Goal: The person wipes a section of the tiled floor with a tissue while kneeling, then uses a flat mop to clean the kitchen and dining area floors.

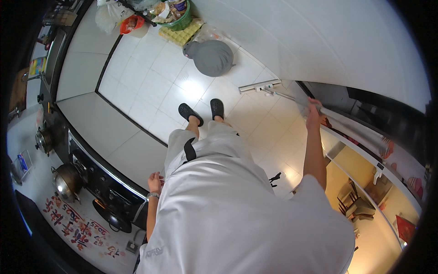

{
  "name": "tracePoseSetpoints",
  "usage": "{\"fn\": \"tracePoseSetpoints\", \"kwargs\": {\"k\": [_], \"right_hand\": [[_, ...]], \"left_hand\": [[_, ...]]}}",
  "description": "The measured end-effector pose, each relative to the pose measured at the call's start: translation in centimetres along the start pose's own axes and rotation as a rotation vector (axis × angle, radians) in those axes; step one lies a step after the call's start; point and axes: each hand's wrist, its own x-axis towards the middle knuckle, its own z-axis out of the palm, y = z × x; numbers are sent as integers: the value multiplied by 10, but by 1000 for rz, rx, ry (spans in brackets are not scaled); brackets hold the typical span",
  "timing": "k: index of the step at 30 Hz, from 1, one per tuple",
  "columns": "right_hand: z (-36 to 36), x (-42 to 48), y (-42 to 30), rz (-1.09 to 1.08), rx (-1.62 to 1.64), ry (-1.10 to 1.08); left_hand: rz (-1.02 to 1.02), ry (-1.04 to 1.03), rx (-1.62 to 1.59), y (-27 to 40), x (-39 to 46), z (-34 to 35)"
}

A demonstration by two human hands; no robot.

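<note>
My right hand point(313, 113) is closed around the pole of a flat squeeze mop point(285, 96), whose long narrow head point(248, 88) rests on the tiled floor at the foot of the white wall. My left hand point(155, 182) hangs beside my shorts near the stove front, a metal-banded watch on its wrist; its fingers are loosely curled and I see nothing in it. Past my dark clogs point(217, 108), a round grey stool shaped like an animal point(213, 58) stands on the floor near the wall.
Cabinets point(126, 137) under a counter with a stove point(102, 179), pots and a wok point(114, 217) line my left. Ahead are a green basket point(181, 22) of packets, a yellow egg tray point(178, 34) and a red-lined bin point(131, 24). A doorway with chairs point(359, 207) beyond is at right.
</note>
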Motion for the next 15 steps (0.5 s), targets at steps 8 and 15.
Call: {"fn": "tracePoseSetpoints", "kwargs": {"k": [8, 15], "right_hand": [[-4, -53, -35, -135, 329, 22], [42, -57, -92, -283, 100, -455]], "left_hand": [[29, -71, 118, 18, 6, 1], [178, -55, 64, 93, 0, 1]]}}
